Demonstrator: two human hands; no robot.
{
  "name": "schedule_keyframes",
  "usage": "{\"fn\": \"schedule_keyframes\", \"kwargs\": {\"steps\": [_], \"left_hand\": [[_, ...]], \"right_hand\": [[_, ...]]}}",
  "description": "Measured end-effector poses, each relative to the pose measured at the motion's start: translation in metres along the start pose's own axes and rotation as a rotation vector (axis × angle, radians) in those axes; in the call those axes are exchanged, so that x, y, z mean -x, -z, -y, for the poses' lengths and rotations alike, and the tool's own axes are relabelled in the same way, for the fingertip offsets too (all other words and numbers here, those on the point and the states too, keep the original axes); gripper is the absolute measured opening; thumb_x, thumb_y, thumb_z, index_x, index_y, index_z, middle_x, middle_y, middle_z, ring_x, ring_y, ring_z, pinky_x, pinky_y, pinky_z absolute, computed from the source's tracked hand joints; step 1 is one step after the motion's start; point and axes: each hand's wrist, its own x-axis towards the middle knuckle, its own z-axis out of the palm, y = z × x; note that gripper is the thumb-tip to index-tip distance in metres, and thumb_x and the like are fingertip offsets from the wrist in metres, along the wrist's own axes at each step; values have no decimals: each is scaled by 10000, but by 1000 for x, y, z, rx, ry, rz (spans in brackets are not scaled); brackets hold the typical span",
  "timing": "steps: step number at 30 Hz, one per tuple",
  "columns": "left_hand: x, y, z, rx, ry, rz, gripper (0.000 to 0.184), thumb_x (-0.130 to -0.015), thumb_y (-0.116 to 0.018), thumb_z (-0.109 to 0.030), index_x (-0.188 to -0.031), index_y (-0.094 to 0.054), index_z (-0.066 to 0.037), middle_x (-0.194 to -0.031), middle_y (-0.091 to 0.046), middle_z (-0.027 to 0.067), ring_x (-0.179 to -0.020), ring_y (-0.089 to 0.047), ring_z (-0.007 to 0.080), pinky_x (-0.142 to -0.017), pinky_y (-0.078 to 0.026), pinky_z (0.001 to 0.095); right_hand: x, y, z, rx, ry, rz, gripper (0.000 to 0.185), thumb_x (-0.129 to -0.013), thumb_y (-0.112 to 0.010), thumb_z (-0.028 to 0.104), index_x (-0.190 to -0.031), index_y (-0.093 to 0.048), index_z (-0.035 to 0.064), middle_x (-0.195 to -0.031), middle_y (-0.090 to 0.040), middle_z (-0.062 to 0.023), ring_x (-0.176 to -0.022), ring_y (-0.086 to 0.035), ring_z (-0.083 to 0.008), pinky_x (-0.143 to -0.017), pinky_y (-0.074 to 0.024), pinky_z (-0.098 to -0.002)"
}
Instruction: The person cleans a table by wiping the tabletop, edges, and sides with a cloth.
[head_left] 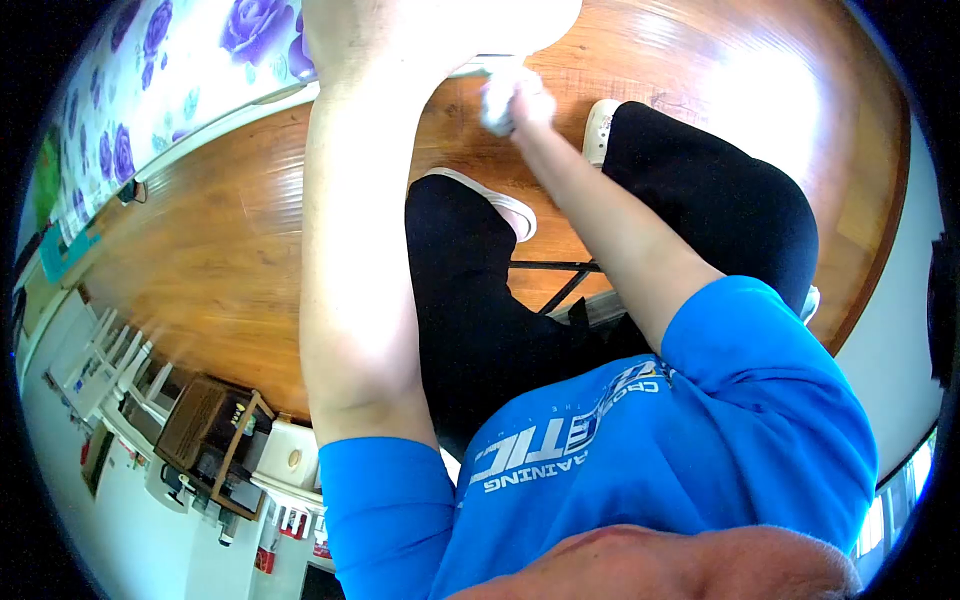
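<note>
My left hand [440,28] is at the top edge of the view, close to the camera and washed out by light. Its fingers are cut off or lost in the glare, so their pose is hidden. My right hand [528,108] is lower and further away, over the wooden floor, smeared by motion. It is closed on a crumpled white cloth [499,102], whose exact kind is blurred. A pale edge of something [488,66] shows just under my left hand, near the cloth; what it belongs to is hidden.
My black-trousered legs [470,320] are bent below, with light shoes [600,130] on the wood floor [220,230]. A purple-flowered cover [200,70] lies at upper left. White chairs [110,370] and a brown cabinet [205,430] stand at lower left. Dark bars [565,280] show between my legs.
</note>
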Motion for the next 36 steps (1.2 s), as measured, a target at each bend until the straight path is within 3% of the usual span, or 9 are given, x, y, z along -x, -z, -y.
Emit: {"fn": "schedule_keyframes", "kwargs": {"steps": [4,7,8,14,21,25,29,35,36], "left_hand": [[-2,3,-5,-25,56,54,359,-707,-723,-225,-950,-636,25,-961,-625,182,-933,-584,351,-835,-464,409],[0,2,-6,-41,75,68,361,-710,-720,-230,-950,-636,26,-970,-625,184,-940,-582,351,-840,-464,407],[-1,2,-6,-30,87,70,362,-711,-719,-232,-952,-636,26,-979,-625,185,-947,-581,351,-842,-464,407],[0,-2,2,-16,-25,-2,369,-728,-709,-239,-972,-634,28,-1004,-626,191,-967,-579,353,-848,-462,414],[-4,0,-3,-81,59,40,395,-723,-711,-253,-990,-626,26,-996,-620,195,-955,-576,363,-848,-462,421],[-4,2,-2,-23,55,45,407,-722,-712,-263,-994,-623,26,-988,-618,196,-951,-575,366,-847,-462,422],[-1,-1,0,27,54,57,413,-719,-712,-267,-994,-623,28,-991,-617,200,-948,-576,372,-841,-464,426],[4,0,4,-92,-79,-22,398,-727,-700,-268,-994,-634,20,-1008,-627,201,-966,-583,366,-845,-464,426],[3,-1,4,-93,-71,-23,398,-727,-700,-268,-994,-634,20,-1008,-627,201,-966,-583,366,-845,-464,426]], "right_hand": [[21,-45,-26,269,-8,410,283,-970,-472,183,-1166,-537,-10,-1100,-629,-150,-986,-631,-239,-816,-543,-411],[3,-72,-9,-441,-272,214,353,-1005,-347,209,-1274,-433,-4,-1223,-568,-151,-1088,-588,-263,-872,-526,-468],[-7,-71,-5,-460,-405,135,253,-968,-479,199,-1151,-551,40,-1043,-633,-115,-956,-629,-239,-781,-559,-411],[-42,-8,24,-824,-223,-4,477,-1002,-281,341,-1045,-599,-13,-891,-673,-121,-711,-654,-251,-636,-577,-392],[-11,0,0,273,255,-140,250,-916,-566,227,-1053,-605,22,-958,-654,-114,-846,-641,-191,-714,-537,-339],[11,-58,-31,425,-81,399,434,-887,-630,217,-1217,-535,-48,-1133,-631,-185,-952,-643,-251,-814,-528,-366],[-15,-66,6,-485,-290,422,300,-880,-628,180,-1102,-579,-17,-1003,-654,-138,-847,-656,-228,-726,-554,-363],[-45,-22,-4,-609,-299,537,259,-938,-520,185,-1107,-569,-5,-1012,-651,-117,-931,-639,-275,-795,-544,-461],[-42,-22,0,-591,-258,305,265,-949,-492,201,-1100,-568,-3,-1006,-653,-110,-919,-642,-260,-779,-548,-453]]}}
